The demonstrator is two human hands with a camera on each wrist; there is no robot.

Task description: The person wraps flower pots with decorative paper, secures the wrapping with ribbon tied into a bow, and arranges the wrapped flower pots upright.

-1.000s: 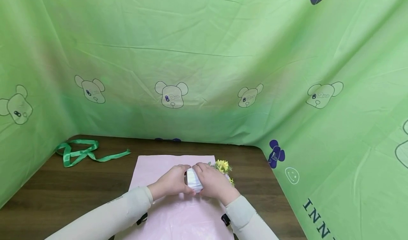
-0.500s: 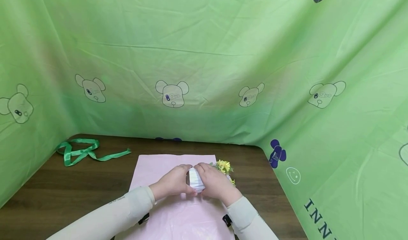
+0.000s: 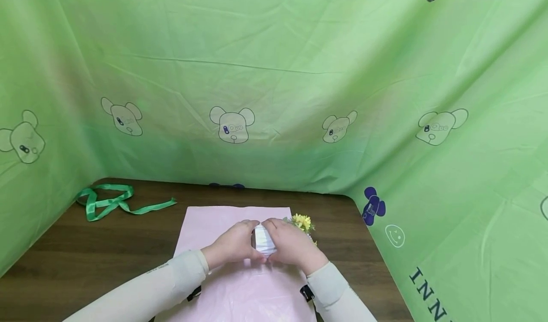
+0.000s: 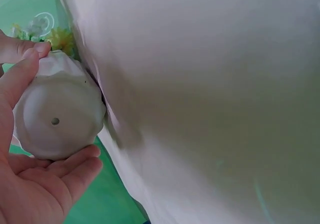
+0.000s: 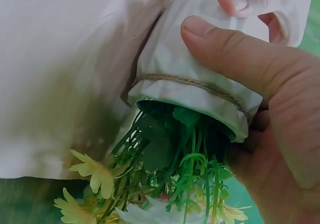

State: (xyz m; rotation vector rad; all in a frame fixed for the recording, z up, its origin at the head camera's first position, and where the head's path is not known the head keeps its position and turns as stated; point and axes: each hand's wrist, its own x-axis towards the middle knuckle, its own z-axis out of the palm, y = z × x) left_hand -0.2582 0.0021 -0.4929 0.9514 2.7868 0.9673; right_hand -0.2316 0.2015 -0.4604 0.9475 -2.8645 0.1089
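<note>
A white flower pot (image 3: 264, 242) lies on its side over the pink sheet of wrapping paper (image 3: 233, 288), between both hands. My left hand (image 3: 233, 242) grips its base end, where a round drain hole (image 4: 55, 121) shows in the left wrist view. Around the rim end curls my right hand (image 3: 295, 247), thumb on the pot's side. Twine (image 5: 192, 82) circles the pot just behind the rim. Out of its mouth, toward the right, come green stems and yellow flowers (image 3: 302, 222), with a white bloom (image 5: 162, 211) low in the right wrist view.
A loose green ribbon (image 3: 111, 202) lies on the dark wooden table (image 3: 85, 250) at the back left. Green printed cloth (image 3: 274, 65) walls in the back and both sides. Black wrist mounts (image 3: 306, 293) sit below the sleeves, near the paper.
The head view shifts slightly. Both hands keep their hold on the pot, which stays in nearly the same place.
</note>
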